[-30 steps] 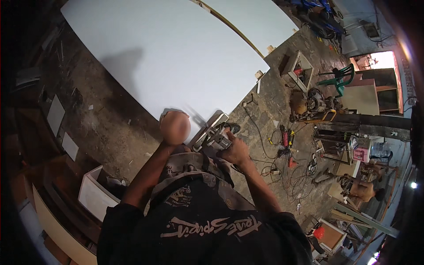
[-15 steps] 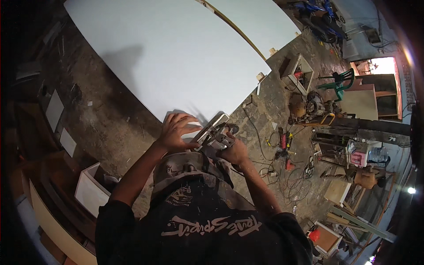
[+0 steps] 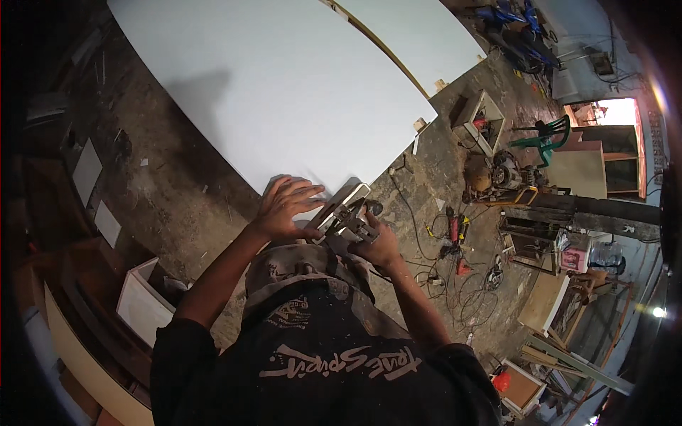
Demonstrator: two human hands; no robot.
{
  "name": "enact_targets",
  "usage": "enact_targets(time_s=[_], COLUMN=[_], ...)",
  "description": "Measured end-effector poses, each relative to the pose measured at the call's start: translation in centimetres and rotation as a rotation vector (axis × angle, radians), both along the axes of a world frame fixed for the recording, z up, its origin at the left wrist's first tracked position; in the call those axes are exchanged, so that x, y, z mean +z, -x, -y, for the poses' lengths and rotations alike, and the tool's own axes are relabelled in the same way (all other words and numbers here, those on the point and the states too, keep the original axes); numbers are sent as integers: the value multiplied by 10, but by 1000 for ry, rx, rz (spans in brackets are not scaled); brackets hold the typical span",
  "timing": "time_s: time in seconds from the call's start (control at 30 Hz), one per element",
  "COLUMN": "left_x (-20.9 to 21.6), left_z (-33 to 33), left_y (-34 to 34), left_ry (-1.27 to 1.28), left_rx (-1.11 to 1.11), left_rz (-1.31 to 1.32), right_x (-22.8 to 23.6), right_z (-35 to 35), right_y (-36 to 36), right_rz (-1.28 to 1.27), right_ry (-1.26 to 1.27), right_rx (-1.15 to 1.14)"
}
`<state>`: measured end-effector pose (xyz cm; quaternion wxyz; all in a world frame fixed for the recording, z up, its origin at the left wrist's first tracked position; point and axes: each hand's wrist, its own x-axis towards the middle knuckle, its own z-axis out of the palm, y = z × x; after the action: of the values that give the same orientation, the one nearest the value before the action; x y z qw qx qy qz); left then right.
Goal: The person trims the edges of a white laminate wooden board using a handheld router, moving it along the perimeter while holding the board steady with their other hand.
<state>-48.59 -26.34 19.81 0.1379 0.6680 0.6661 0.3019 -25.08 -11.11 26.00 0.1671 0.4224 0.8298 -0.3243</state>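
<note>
A wide white panel (image 3: 284, 92) stretches out in front of me, its near corner close to my body. My right hand (image 3: 379, 245) grips the handle of a handheld circular saw (image 3: 348, 220). The saw's flat metal base plate lies slanted at the panel's near edge; its blade is hidden. My left hand (image 3: 288, 206) rests on the panel just left of the saw, fingers spread. Its thumb reaches to the base plate's near end and seems to touch it.
A second white panel (image 3: 419, 35) lies beyond a narrow gap with wooden blocks (image 3: 420, 124) at its edge. Tangled cables (image 3: 444, 277), a compressor (image 3: 501, 170) and a green chair (image 3: 545, 138) are on the right. A white box-like cabinet part (image 3: 142, 302) stands at left.
The view has shifted very slightly. My left fingers look a little more spread; the saw and my right hand keep nearly the same place at the panel's edge.
</note>
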Motion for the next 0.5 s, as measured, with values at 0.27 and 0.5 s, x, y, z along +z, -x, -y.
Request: enact_targets(time_s=[0.27, 0.5], left_x=[0, 0], left_z=[-4, -3], left_y=[-3, -1], left_ry=[7, -19], left_rx=[40, 42], left_rz=[7, -2], right_x=[-22, -25], right_z=[-10, -12], right_y=[-14, -8], right_rz=[-112, -45], right_ry=[-82, -70], right_rx=[34, 66])
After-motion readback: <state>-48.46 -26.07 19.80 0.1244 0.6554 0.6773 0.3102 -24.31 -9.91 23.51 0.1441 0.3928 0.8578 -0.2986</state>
